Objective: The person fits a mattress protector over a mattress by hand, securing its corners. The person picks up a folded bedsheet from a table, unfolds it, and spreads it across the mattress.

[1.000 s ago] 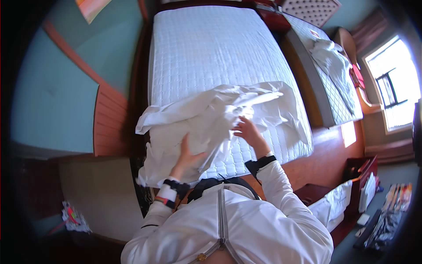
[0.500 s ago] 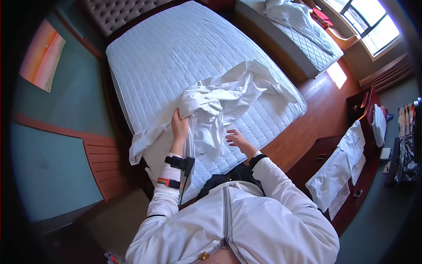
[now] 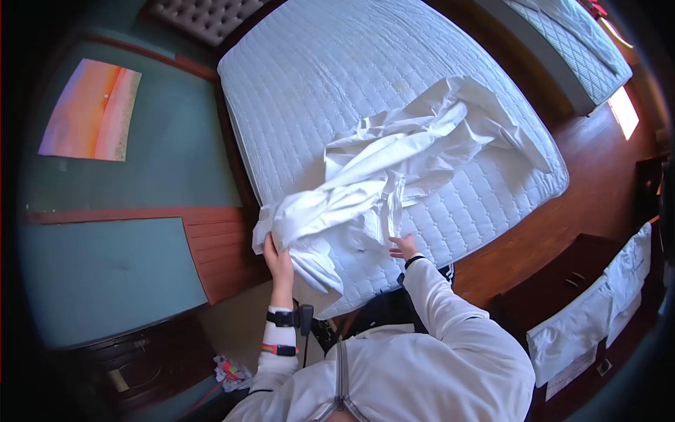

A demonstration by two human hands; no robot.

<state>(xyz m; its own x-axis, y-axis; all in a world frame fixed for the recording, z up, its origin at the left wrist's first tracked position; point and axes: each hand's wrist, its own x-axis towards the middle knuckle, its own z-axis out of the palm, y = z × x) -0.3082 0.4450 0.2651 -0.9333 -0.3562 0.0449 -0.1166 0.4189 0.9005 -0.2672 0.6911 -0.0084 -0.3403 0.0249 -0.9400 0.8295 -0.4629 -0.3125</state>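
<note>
A crumpled white sheet [image 3: 422, 148] lies in loose folds across the lower part of a white quilted mattress [image 3: 316, 77]. My left hand [image 3: 279, 264] is closed on a bunched part of the sheet at the mattress's near left corner, its fingers partly hidden by the cloth. Beside the near edge, my right hand [image 3: 403, 247] has its fingers stretched apart. It is close to a narrow hanging fold of the sheet, and I see nothing held in it.
A second mattress [image 3: 562, 49] stands at the upper right beyond a strip of wooden floor [image 3: 590, 169]. White cloths [image 3: 590, 316] lie over a dark cabinet [image 3: 548, 281] on the right. A tufted headboard [image 3: 207, 17] and a blue-green wall [image 3: 176, 133] with a picture [image 3: 91, 112] border the left.
My left hand has pulled the bunched sheet left and toward me, stretching it into a long fold. The camera view has turned, and my right hand stays near the mattress's near edge.
</note>
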